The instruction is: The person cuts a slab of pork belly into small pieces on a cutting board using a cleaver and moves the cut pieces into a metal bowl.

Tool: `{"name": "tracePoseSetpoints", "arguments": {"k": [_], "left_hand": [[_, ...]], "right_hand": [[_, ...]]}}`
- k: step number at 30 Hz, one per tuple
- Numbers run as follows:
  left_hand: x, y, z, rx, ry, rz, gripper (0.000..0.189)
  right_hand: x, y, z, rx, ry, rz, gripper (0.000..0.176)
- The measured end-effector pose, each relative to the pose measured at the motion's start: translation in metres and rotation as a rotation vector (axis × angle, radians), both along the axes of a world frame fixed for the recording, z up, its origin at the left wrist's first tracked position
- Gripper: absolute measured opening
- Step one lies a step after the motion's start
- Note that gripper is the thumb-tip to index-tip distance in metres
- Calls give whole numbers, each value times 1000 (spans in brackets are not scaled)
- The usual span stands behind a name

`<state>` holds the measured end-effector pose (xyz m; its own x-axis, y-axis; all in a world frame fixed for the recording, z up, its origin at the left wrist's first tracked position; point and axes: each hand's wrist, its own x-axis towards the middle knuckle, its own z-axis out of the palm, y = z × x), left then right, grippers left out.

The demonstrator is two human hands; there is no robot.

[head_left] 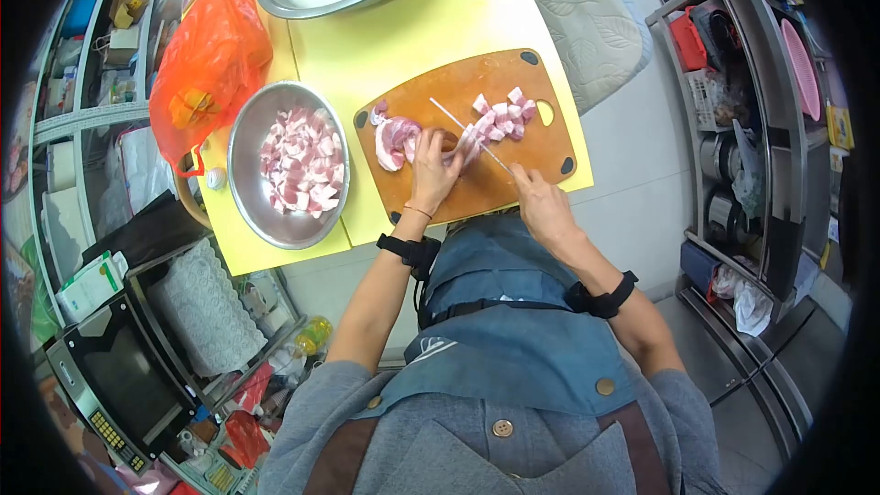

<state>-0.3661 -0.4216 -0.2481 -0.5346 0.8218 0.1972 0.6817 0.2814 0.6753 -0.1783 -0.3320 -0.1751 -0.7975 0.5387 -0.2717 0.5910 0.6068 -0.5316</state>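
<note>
My right hand (544, 204) is closed around the handle of a knife (496, 160), whose blade slants across the brown cutting board (431, 191). At the blade, my left hand (434, 168) presses down on a strip of raw meat (468, 147), fingers bent over it. Left of those fingers lies a larger piece of pink and white meat (390, 148). Beyond the blade, cut cubes of meat (505, 117) sit in a small heap near the board's handle hole. A steel bowl (240, 191) left of the board holds many meat cubes.
A red plastic bag (215, 55) lies behind the bowl on the yellow table (367, 46). At the far edge stands a large steel basin (367, 5) holding something whitish. A cushioned seat (587, 23) is at the far right, with shelves (733, 128) further right.
</note>
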Motion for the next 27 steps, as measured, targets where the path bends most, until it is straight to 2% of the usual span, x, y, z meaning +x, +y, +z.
{"name": "tracePoseSetpoints", "arguments": {"k": [6, 15, 20, 23, 27], "left_hand": [[13, -2, -10, 22, 15, -19, 32], [12, -1, -24, -19, -28, -36, 31], [10, 0, -21, 53, -70, -40, 29], [8, -3, -21, 24, -112, -70, 28], [7, -6, -29, 15, -107, -89, 28]], "right_hand": [[-11, -8, -6, 49, -28, 60, 38], [16, -12, 6, -28, -42, 40, 38], [30, -10, 11, -100, -119, 61, 39], [10, -8, -5, -106, -14, 62, 43], [-72, -3, -32, -53, 43, 33, 41]]}}
